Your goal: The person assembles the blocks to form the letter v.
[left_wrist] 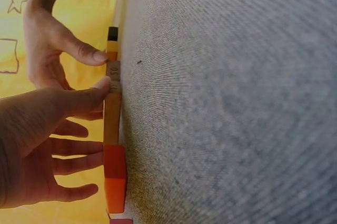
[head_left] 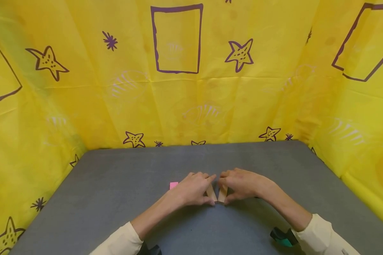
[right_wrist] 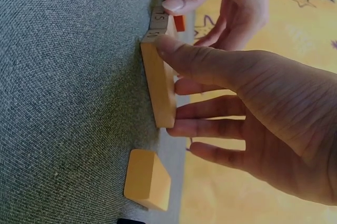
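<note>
Two plain wooden blocks lie on the table with their near ends close together and their far ends spread apart in a V. My left hand (head_left: 194, 189) holds the left wooden block (head_left: 211, 193), thumb on its near end and fingers toward its far end. The right wooden block (head_left: 222, 194) is held the same way by my right hand (head_left: 242, 184). Stamped figures show on the near ends, partly under the thumbs, in both wrist views. Beside the left block, an orange-red block (left_wrist: 115, 166) stands near my left fingers. A yellow block (right_wrist: 147, 176) lies beyond the right block.
A pink block (head_left: 173, 185) shows behind my left wrist. Part of a black piece (right_wrist: 130, 221) appears at the right wrist view's lower edge. The grey cloth-covered table (head_left: 131, 177) meets yellow patterned curtains (head_left: 178, 99) at the back and sides.
</note>
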A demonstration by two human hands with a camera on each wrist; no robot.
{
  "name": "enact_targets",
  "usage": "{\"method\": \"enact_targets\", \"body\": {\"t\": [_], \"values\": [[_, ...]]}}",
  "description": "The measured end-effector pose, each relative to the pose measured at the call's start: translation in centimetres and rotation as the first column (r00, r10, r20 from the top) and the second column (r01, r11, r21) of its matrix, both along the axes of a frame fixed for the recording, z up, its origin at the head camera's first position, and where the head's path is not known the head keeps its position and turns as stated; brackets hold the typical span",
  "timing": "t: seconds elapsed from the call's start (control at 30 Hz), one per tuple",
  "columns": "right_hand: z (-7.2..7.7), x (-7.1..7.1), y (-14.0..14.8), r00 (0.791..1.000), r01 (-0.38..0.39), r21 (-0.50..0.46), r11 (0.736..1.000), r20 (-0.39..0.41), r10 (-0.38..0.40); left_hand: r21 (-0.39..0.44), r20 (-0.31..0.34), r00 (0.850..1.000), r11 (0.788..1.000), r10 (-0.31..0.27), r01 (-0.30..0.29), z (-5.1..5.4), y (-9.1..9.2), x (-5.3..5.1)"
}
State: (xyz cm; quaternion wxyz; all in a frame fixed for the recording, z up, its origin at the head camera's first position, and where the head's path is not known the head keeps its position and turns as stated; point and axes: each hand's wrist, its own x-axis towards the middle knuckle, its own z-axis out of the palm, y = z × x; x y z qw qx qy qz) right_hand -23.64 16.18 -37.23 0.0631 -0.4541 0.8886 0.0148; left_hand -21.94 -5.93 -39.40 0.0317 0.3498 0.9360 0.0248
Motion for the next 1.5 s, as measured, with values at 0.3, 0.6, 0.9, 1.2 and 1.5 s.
{"method": "enact_targets", "body": {"t": [0.3,0.6,0.9,1.2,1.5], "values": [[0.2,0.0,-0.1,1.0,0.001,0.014,1.0,-0.002,-0.001,0.006,-0.01,1.0,1.0,0.001,-0.001,-0.3,-0.1,-0.1],[1.0,-0.2,0.4,0.999,0.028,-0.002,1.0,0.02,-0.028,0.046,0.008,0.998,0.997,-0.06,0.06,0.7,-1.4,0.6],[2.6,-0.3,2.8,0.997,0.071,-0.061,0.996,0.011,-0.07,0.04,0.146,0.972,0.983,-0.185,0.181,0.7,-3.7,2.5],[2.4,-0.3,4.5,0.994,0.113,-0.058,0.992,-0.002,-0.113,0.024,0.16,0.961,0.974,-0.226,0.225,-0.4,-3.6,3.5],[1.3,-0.3,5.6,0.992,0.125,-0.063,0.99,-0.009,-0.125,-0.012,0.151,0.966,0.977,-0.209,0.213,-0.6,-3.7,3.8]]}}
